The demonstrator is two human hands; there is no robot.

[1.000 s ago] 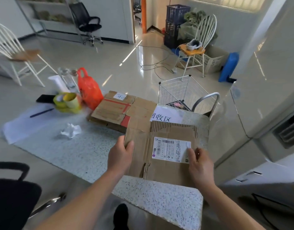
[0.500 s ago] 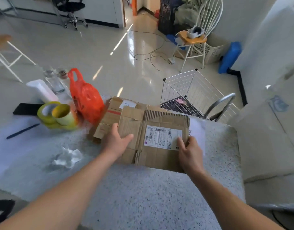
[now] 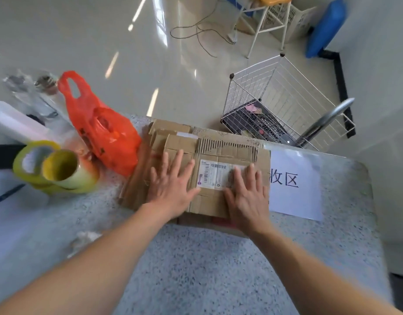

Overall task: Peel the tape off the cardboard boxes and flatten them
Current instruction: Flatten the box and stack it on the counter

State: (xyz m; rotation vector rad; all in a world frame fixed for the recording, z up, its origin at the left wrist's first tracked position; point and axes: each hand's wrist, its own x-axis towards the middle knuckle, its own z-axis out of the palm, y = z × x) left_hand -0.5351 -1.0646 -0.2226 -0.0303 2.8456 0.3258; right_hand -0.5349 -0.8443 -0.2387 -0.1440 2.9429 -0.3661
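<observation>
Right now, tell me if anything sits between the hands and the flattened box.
Nothing visible does. The left hand and right hand press flat on the top flattened box, which lies on the stack of cardboard.

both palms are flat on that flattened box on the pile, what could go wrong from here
Pressing with the left hand and right hand could slide the flattened box off the stack's near edge. The stack might also shove the orange bag it seems to touch, or drag the paper sign beside it.
</observation>
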